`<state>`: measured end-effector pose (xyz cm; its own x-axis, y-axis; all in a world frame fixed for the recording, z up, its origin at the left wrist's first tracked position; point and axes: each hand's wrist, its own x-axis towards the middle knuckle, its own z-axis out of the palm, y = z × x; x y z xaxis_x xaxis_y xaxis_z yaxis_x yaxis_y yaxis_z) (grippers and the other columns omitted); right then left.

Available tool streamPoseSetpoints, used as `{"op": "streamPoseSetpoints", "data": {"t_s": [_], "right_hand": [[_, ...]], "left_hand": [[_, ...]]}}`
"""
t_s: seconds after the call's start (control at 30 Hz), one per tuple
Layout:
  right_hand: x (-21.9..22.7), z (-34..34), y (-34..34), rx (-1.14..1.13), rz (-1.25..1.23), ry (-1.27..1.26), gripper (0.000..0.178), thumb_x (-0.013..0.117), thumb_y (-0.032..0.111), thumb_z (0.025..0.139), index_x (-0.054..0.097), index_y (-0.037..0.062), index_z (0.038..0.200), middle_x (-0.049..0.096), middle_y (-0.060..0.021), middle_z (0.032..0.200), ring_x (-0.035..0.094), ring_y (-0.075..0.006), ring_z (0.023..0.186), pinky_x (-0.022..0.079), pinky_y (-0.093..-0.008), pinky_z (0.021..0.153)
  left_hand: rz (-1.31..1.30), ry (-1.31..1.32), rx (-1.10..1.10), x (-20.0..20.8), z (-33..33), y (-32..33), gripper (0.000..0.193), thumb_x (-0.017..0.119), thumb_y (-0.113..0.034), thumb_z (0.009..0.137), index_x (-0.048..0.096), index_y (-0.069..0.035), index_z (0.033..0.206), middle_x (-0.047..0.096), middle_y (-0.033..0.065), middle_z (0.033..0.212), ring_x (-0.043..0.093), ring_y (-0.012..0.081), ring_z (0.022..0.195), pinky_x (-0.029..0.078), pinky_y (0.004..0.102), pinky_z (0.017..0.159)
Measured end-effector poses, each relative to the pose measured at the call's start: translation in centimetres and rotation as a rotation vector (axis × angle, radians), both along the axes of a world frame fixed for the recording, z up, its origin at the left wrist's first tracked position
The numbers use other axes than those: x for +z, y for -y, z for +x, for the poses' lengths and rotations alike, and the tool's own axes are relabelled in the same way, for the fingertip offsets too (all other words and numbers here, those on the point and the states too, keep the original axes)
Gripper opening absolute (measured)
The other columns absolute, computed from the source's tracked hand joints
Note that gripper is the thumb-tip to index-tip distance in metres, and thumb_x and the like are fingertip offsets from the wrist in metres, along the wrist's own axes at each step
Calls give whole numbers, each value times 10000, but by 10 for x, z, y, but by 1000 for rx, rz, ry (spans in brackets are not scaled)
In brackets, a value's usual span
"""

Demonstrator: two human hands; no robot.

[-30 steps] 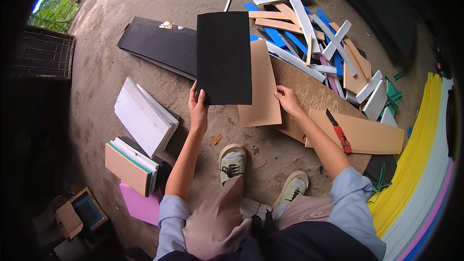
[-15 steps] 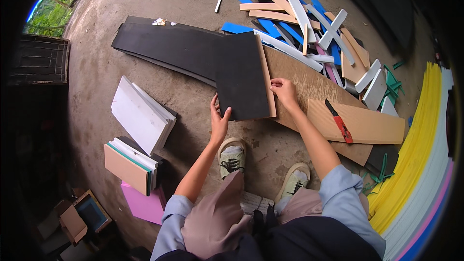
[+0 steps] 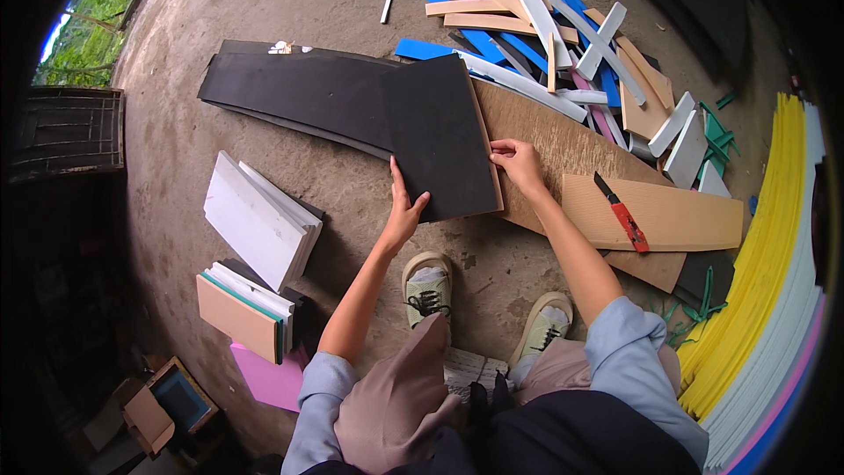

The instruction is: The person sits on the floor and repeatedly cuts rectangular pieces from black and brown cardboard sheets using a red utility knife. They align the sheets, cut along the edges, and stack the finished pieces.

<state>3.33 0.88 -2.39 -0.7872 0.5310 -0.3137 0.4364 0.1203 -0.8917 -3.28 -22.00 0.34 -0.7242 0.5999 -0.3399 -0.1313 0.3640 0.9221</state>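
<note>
A rectangular black foam sheet [image 3: 440, 141] lies over a tan sheet [image 3: 498, 192], whose narrow margin shows along the right side. My left hand [image 3: 404, 213] grips the black sheet at its lower left corner, fingers along the left edge and thumb near the bottom edge. At the right edge my right hand [image 3: 519, 164] pinches the tan sheet's margin beside the black sheet. Beneath them are a long black sheet [image 3: 299, 92] reaching to the left and a worn brown board [image 3: 545, 136]. A red utility knife [image 3: 626, 220] rests on a ribbed tan piece [image 3: 694, 215] to the right.
Blue, white and tan offcut strips [image 3: 527, 26] pile up at the far right. White sheets [image 3: 259, 220], a tan-fronted stack [image 3: 242, 310] and a pink piece [image 3: 271, 378] stand at left. Tall yellow sheets [image 3: 747, 273] line the right side. My shoes [image 3: 428, 290] are close below the work.
The black sheet has shifted slightly over the tan one, so less of the tan margin shows. My left hand has moved slightly right along the corner. The whole view has tilted a little.
</note>
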Motion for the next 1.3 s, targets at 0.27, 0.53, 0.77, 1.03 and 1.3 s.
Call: {"op": "streamPoseSetpoints", "data": {"t_s": [0.27, 0.53, 0.77, 1.03, 1.3], "right_hand": [[8, -2, 4, -16, 9, 23, 233, 640, 19, 709, 634, 8, 942, 651, -72, 826, 612, -123, 748, 488, -237, 695], [5, -1, 2, 0, -7, 3, 235, 636, 11, 709, 630, 4, 944, 648, -74, 827, 608, -124, 742, 487, -239, 691], [0, -1, 2, -12, -8, -27, 220, 641, 12, 694, 635, 9, 913, 648, -85, 796, 611, -143, 716, 487, -254, 679], [2, -2, -1, 16, -4, -2, 242, 637, -4, 706, 627, 0, 948, 647, -79, 830, 606, -126, 738, 487, -240, 689], [3, -2, -2, 31, 2, 16, 246, 643, 2, 708, 627, 5, 954, 652, -78, 842, 607, -122, 724, 491, -242, 679]], "left_hand": [[-37, -48, 19, -4, 5, 0, 860, 504, -67, 841, -175, -187, 1354, 24, 197, 1397, 125, 298, 1288, 182, 400, 1039], [-68, -115, 12, -5, 9, -1, 872, 512, -63, 833, -181, -166, 1352, 19, 207, 1392, 148, 312, 1265, 181, 394, 1034], [-97, -84, 56, -8, 14, -1, 884, 525, -55, 821, -172, -152, 1354, 145, 236, 1290, 262, 312, 1180, 215, 382, 1016], [-96, -91, 47, -8, 15, -1, 897, 539, -49, 811, -153, -204, 1361, 153, 213, 1297, 247, 313, 1210, 240, 390, 1012], [-123, -114, 38, -7, 15, -3, 898, 539, -44, 808, -150, -200, 1362, 175, 221, 1273, 267, 312, 1194, 252, 392, 1004]]}}
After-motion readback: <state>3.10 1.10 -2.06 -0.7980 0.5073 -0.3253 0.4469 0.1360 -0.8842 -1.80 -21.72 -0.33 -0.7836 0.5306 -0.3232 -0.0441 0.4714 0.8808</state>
